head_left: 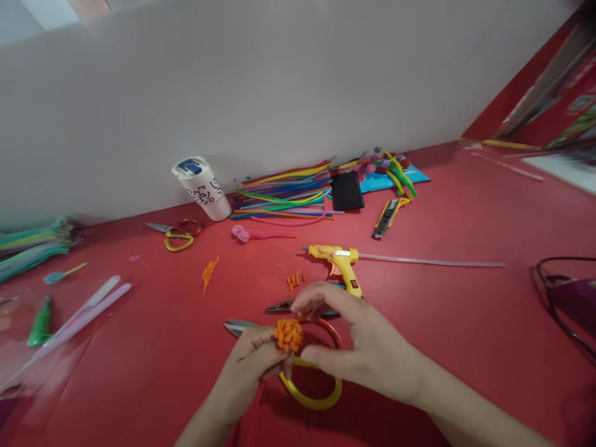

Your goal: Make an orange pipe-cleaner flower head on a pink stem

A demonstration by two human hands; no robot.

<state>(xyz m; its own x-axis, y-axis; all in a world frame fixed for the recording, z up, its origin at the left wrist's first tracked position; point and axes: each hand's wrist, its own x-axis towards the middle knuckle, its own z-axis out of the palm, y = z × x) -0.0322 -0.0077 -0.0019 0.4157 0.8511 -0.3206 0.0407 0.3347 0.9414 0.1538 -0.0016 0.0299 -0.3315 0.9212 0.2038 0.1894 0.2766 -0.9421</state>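
Note:
My left hand point(251, 366) pinches an orange fuzzy pom-pom flower point(288, 335), its frilled head facing up between thumb and fingers. A pink strip point(254, 410) hangs below that hand; whether it joins the flower is hidden. To the right, my right hand point(358, 341) is empty, thumb and fingers spread in a curve beside the flower. Under both hands lie large scissors point(314, 400) with red and yellow handles, blades pointing left. Pliers point(279, 307) rest just beyond, partly covered by my right fingers. Small orange clippings point(295, 280) lie farther back.
A yellow glue gun point(338, 257) with a long glue stick lies beyond my right hand. Behind are coloured pipe cleaners point(284, 192), a white tumbler point(202, 189), a utility knife point(387, 218) and smaller scissors point(179, 239). A dark cable point(547, 292) curves at right.

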